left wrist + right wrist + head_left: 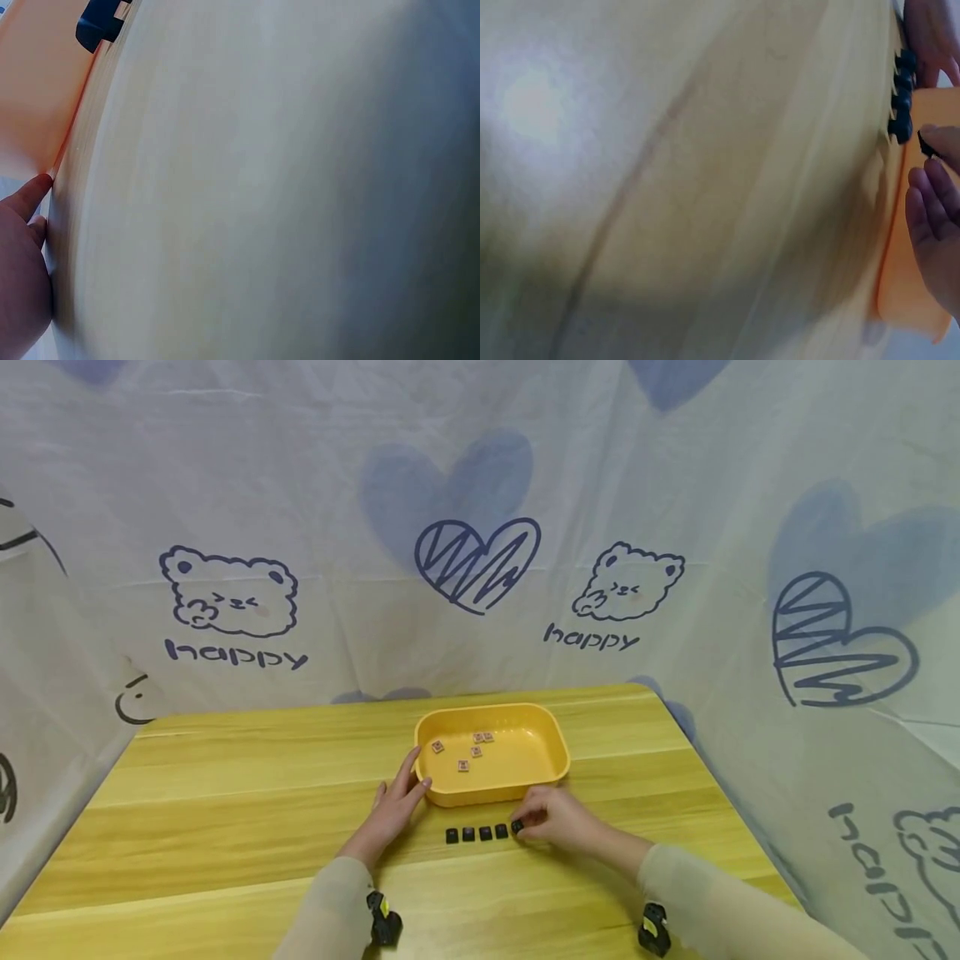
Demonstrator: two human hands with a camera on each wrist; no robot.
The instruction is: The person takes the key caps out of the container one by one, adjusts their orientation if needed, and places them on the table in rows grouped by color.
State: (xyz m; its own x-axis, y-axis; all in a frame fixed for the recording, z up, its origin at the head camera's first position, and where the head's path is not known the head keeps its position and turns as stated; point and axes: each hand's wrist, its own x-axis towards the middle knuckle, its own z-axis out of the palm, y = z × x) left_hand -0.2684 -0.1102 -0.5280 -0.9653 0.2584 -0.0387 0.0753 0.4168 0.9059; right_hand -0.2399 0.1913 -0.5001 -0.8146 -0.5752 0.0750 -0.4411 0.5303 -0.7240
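Note:
My right hand (pixel 561 820) pinches a small black keycap (pixel 517 827) between thumb and fingers, at the right end of a row of black keycaps (pixel 485 832) on the table. In the right wrist view the pinched keycap (pixel 928 145) shows dark at the fingertips, apart from the others. Above the row stands a yellow tray (pixel 491 796), which looks orange in the wrist views. Spread fingers of my left hand (pixel 393 814) touch the tray's left side near its front corner. Several small pale pink square pieces (pixel 463 766) with dark centres lie inside the tray, mostly toward its left half.
The wooden table (pixel 247 802) extends to both sides of the tray. Behind it hangs a white cloth (pixel 360 568) printed with blue hearts and bears, and more cloth closes off the right and left sides. Black wrist devices (pixel 384 922) sit on both sleeves.

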